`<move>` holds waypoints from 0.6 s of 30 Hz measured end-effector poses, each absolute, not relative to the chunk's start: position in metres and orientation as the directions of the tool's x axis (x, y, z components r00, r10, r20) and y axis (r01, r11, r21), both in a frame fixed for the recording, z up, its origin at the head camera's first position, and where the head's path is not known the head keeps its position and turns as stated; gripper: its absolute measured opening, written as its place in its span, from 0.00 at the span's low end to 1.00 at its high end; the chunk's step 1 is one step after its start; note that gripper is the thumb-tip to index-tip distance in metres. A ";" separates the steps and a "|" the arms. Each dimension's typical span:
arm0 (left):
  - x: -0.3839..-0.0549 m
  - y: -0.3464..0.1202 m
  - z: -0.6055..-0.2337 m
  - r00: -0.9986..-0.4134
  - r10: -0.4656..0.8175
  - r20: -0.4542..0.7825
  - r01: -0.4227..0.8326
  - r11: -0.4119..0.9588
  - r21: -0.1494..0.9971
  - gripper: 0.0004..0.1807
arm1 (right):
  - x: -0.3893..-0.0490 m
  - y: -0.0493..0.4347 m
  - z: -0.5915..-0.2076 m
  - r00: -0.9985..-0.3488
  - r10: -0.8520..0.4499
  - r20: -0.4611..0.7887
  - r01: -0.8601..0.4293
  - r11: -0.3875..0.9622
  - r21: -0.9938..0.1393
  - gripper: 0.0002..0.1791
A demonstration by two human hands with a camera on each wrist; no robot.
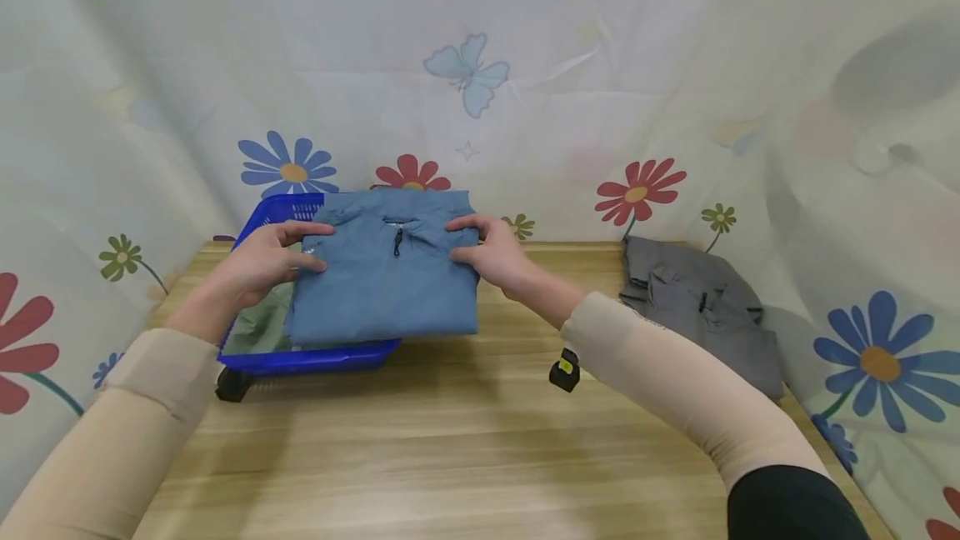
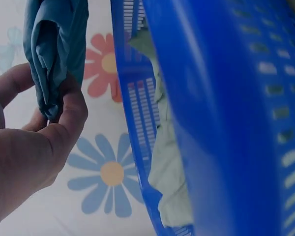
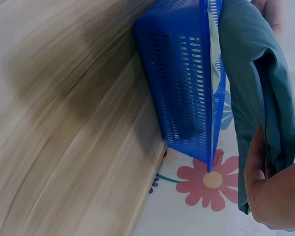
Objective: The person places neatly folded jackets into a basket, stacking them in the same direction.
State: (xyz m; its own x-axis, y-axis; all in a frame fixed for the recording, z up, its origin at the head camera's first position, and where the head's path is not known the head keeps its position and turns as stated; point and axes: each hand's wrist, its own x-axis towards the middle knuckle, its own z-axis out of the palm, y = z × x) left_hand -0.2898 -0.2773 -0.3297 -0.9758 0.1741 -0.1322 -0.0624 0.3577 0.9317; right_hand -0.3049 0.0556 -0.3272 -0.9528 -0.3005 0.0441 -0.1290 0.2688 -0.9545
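A folded blue jacket (image 1: 382, 290) with a short dark zipper pull hangs above a blue plastic basket (image 1: 322, 359) and overlaps its right side. My left hand (image 1: 266, 261) pinches the jacket's left edge, thumb on top and fingers underneath. On the opposite edge my right hand (image 1: 495, 252) grips the fold in the same way. In the right wrist view the jacket (image 3: 250, 88) is raised over the basket rim (image 3: 206, 98). Inside the basket lies a light green folded garment (image 1: 258, 323), partly hidden by the jacket.
A grey folded garment (image 1: 701, 307) lies at the right end of the wooden table (image 1: 420, 448). A small black object with a yellow mark (image 1: 565, 370) is near my right forearm. Another black object (image 1: 233, 385) sits by the basket's front left corner. A flowered curtain (image 1: 555, 132) hangs behind.
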 end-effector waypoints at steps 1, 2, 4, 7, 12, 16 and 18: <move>-0.290 -0.280 -0.329 -0.976 0.173 -0.134 -0.065 0.355 0.933 0.34 | -0.306 0.052 -0.328 -0.952 -0.304 0.043 -0.126 0.260 -0.957 0.19; -0.290 -0.283 -0.329 -0.976 0.173 -0.136 -0.068 0.353 0.933 0.34 | -0.307 0.049 -0.328 -0.951 -0.305 0.044 -0.126 0.255 -0.959 0.19; -0.290 -0.289 -0.328 -0.976 0.166 -0.142 -0.075 0.357 0.931 0.34 | -0.310 0.043 -0.330 -0.950 -0.308 0.045 -0.125 0.246 -0.961 0.19; -0.291 -0.297 -0.327 -0.974 0.167 -0.153 -0.082 0.369 0.926 0.35 | -0.313 0.035 -0.333 -0.950 -0.309 0.051 -0.128 0.233 -0.964 0.19; -0.293 -0.314 -0.328 -0.971 0.168 -0.172 -0.092 0.402 0.911 0.36 | -0.317 0.020 -0.336 -0.945 -0.320 0.070 -0.142 0.208 -0.968 0.20; -0.294 -0.328 -0.331 -0.967 0.176 -0.185 -0.100 0.405 0.909 0.36 | -0.318 0.007 -0.338 -0.947 -0.314 0.071 -0.138 0.197 -0.971 0.20; -0.295 -0.334 -0.332 -0.965 0.180 -0.192 -0.104 0.410 0.906 0.37 | -0.319 0.001 -0.340 -0.947 -0.313 0.070 -0.135 0.193 -0.972 0.19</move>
